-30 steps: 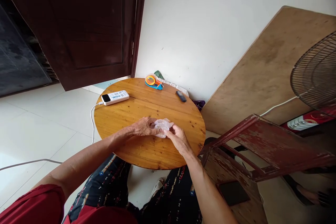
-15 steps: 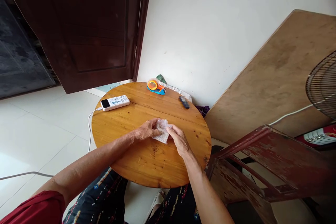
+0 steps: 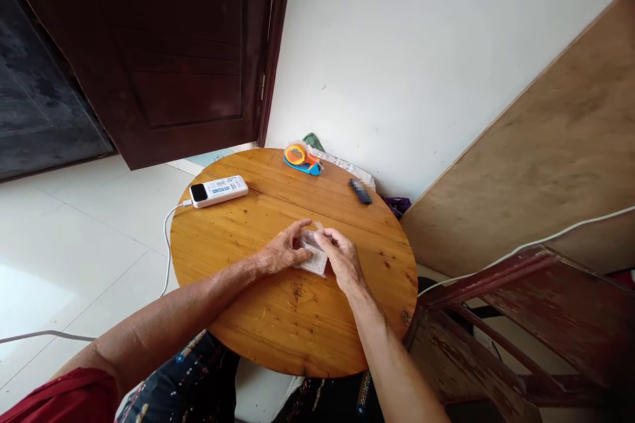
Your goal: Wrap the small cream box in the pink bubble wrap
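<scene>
A small flat white packet in clear plastic wrap [image 3: 315, 262], with faint print on it, lies low over the round wooden table [image 3: 297, 330]. My left hand [image 3: 282, 250] grips its left side; the thumb presses on top and the index finger stretches above it. At the packet's upper right, my right hand [image 3: 343, 256] is closed, thumb against index finger, on the clear film. A short see-through strip [image 3: 319, 226] sticks up beside those fingertips; whether it is tape or part of the wrap I cannot tell.
An orange and blue tape dispenser [image 3: 302, 158] sits at the table's back edge, near a blurred dark object [image 3: 360, 191]. On the left lies a white device with a black screen [image 3: 218, 191], its cable [image 3: 165, 244] hanging off the edge. A wooden chair-like frame [image 3: 496, 317] stands at right.
The wrap over the packet looks flatter, and more of its printed face shows. My left index finger has lifted and stretched out. The camera view has shifted slightly.
</scene>
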`<state>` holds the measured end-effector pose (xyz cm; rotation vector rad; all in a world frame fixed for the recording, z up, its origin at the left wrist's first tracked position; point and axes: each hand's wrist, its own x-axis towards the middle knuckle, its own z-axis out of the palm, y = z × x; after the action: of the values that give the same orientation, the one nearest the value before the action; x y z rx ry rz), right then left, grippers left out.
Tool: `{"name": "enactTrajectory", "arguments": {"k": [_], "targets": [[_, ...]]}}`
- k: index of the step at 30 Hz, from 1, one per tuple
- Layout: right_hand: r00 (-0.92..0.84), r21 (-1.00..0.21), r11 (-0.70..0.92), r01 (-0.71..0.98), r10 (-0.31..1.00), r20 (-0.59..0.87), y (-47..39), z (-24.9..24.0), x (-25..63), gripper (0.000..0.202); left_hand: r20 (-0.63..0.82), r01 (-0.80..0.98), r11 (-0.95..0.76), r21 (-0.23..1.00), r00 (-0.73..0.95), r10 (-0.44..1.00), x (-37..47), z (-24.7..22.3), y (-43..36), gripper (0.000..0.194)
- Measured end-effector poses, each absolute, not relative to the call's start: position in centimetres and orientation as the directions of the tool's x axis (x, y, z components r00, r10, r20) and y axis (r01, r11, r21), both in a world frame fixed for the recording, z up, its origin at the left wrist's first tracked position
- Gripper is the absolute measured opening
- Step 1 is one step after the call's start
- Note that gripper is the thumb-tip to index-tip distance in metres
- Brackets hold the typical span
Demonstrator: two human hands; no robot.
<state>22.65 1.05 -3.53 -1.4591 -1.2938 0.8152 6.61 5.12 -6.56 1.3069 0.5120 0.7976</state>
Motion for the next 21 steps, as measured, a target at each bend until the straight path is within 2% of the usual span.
{"name": "enactTrajectory", "arguments": {"k": [7,13,16,21], "targets": [[0.291,-0.954,0.128,0.272,0.934,0.208,0.9,-4.1,21.8,0.024,0.112,-0.116,-0.055,0.992,0.570,0.814,6.6,-6.0,4.8,0.072],[0.264,-0.959,0.167,0.231,0.938,0.226,0.3,-3.9,21.8,0.017,0.129,-0.078,-0.103,0.992,0.567,0.813,6.5,-5.8,5.0,0.066],[0.227,-0.940,0.194,0.279,0.938,0.261,0.0,-3.8,22.0,0.017,0.137,-0.068,-0.120,0.990,0.568,0.812,6.6,-6.1,5.2,0.066],[0.165,-0.848,0.330,0.415,0.890,0.426,-0.4,-4.0,22.4,0.012,0.146,-0.059,-0.137,0.989,0.568,0.810,6.5,-6.3,5.4,0.065]]}}
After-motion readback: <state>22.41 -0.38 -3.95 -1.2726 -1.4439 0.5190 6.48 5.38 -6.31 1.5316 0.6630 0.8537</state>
